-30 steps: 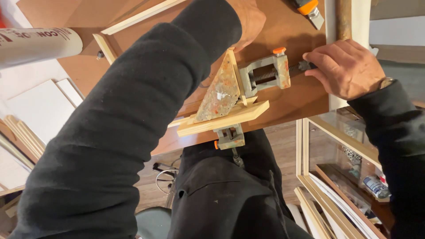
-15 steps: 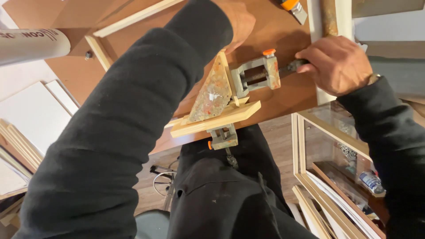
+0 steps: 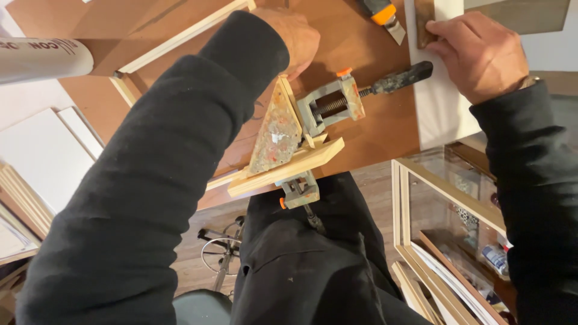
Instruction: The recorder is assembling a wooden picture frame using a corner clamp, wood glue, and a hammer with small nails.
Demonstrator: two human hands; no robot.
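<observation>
My right hand (image 3: pixel 478 54) has let go of the black screw handle (image 3: pixel 400 77) of the grey metal corner clamp (image 3: pixel 313 114) and now lies flat on a white board (image 3: pixel 439 114). My left hand (image 3: pixel 295 36) presses the pale wooden strip (image 3: pixel 286 165), clamped at the brown desk's (image 3: pixel 361 138) front edge.

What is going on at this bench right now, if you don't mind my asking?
A person in black sleeves works at a brown bench with a corner clamp gripping two wooden strips at a right angle. The left hand rests on the bench just behind the clamp. The right hand lies on a white board, beside the clamp's black handle, apart from it.
</observation>
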